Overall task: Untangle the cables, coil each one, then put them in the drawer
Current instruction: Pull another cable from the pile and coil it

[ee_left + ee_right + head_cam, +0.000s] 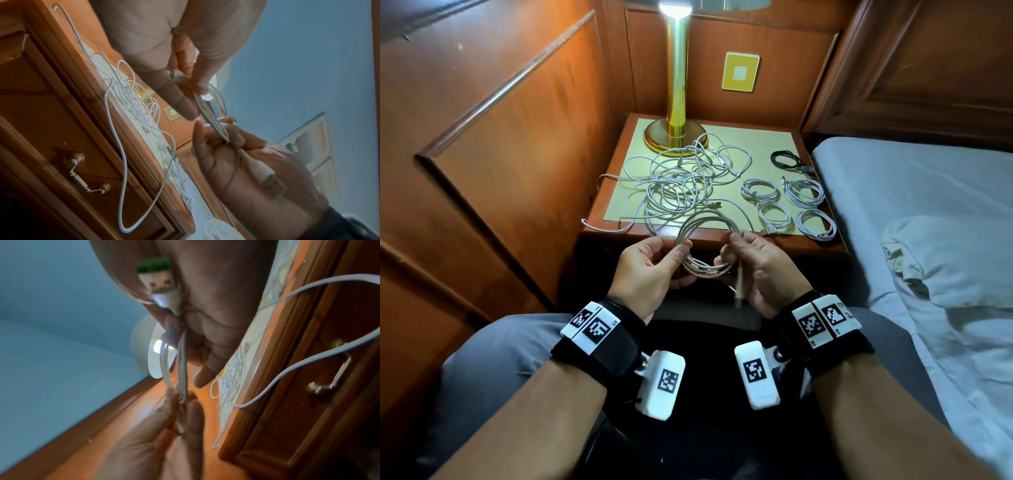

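The left hand (654, 265) fingers (681, 251) pinch one side of a white cable coil (705, 240); the right hand (756, 270) grips the other side, its plug (158, 282) against the palm. Beyond, a tangle (674, 181) lies on the counter (767, 144) beside four white coils (787, 205).

1. Bare forearms end in the left hand (650, 270) and right hand (763, 270).
2. Each wrist wears a wide black strap (599, 346) carrying white blocks (590, 325) printed with black square-code markers.
3. A white camera housing (662, 383) with a marker is screwed to each strap's inner side.
4. Grey trousers (493, 346) cover the legs.
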A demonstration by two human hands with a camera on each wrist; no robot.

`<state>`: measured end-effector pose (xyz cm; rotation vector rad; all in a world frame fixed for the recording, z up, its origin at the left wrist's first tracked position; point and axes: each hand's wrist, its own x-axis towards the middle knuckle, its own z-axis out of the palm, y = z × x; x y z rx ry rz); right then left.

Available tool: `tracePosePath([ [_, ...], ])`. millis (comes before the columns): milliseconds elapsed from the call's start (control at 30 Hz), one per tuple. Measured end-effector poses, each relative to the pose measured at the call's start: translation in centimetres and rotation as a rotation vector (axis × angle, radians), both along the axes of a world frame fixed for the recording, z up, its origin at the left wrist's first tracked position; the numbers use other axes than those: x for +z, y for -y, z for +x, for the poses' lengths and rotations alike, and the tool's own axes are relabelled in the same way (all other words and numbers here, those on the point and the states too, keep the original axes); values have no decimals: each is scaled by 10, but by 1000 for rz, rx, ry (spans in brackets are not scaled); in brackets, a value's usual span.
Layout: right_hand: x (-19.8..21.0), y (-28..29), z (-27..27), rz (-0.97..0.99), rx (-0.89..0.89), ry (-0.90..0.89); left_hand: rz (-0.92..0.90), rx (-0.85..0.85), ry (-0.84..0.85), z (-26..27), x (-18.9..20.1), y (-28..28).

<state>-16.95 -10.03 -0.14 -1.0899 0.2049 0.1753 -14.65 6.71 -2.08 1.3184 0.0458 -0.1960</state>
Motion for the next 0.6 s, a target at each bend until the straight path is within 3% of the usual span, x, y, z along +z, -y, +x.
tracePosePath([
  [100, -4, 3, -2, -180, 68, 85, -42, 49, -14, 4, 1, -5],
  [600, -7, 18, -3, -447, 17, 144, -94, 105, 16, 3, 4, -4],
])
